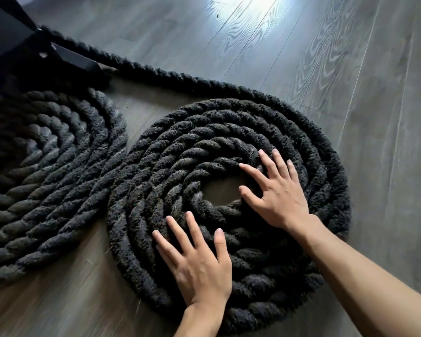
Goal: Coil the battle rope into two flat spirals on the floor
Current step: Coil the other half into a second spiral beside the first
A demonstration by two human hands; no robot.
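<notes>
in the head view both hands lie flat and spread on the right-hand spiral [229, 186] of the battle rope [156, 69], gripping nothing: the left hand [199, 266] presses palm-down on the turns nearest the person, fingers fanned across several laps, and the right hand [275, 193] rests beside the open hole at the coil's middle, its fingertips on the innermost turns. that open-palmed hold looks meant to pin the laps flat and snug, or to turn the whole disc, so the turns sit side by side and none rides up over another; that is my reading, not something shown. the left-hand spiral [46, 178] lies just beside the first, its rim touching or nearly touching it, and looks already wound. a straight run of the rope leaves the right spiral's far rim and goes to a black metal frame [22, 45] at the floor's far left, where it passes out of sight. the floor [350, 81] is grey wood-grain plank, smooth, with a bright glare patch at the far edge; little else of the room shows.
</notes>
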